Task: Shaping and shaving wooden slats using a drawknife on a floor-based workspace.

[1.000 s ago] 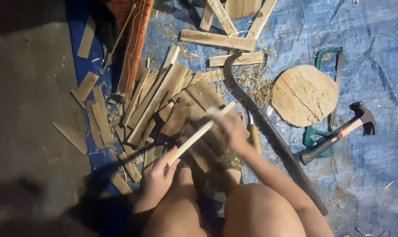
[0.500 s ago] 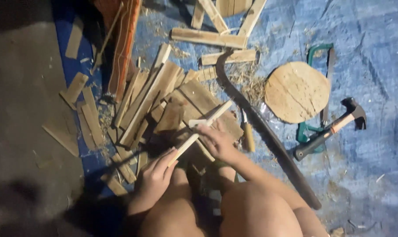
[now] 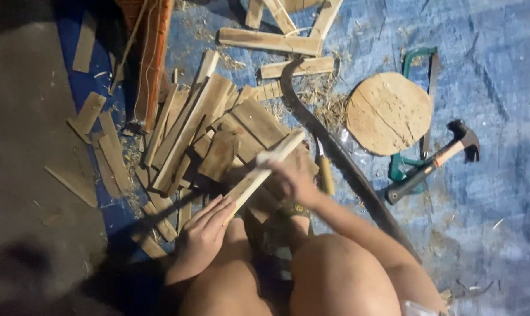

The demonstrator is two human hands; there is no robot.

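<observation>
Fingers of the left hand lie together, wrapped around the near end of a pale wooden strip, which slants up and away over the pile of wood offcuts; that grip seems meant to anchor the strip against the person's knee while the other end is worked. Further up the strip, the right hand presses on it, but motion blur hides the fingers, so whether they are closed on the strip or on a small tool cannot be told. From the head camera, a long curved dark blade lies on the blue tarp just beside the right forearm, with a yellow-handled tool next to it, both within easy reach. Further right sit a round wooden disc, a green-framed saw partly beneath it, and a claw hammer. More planks lie at the top, scattered shavings between.
</observation>
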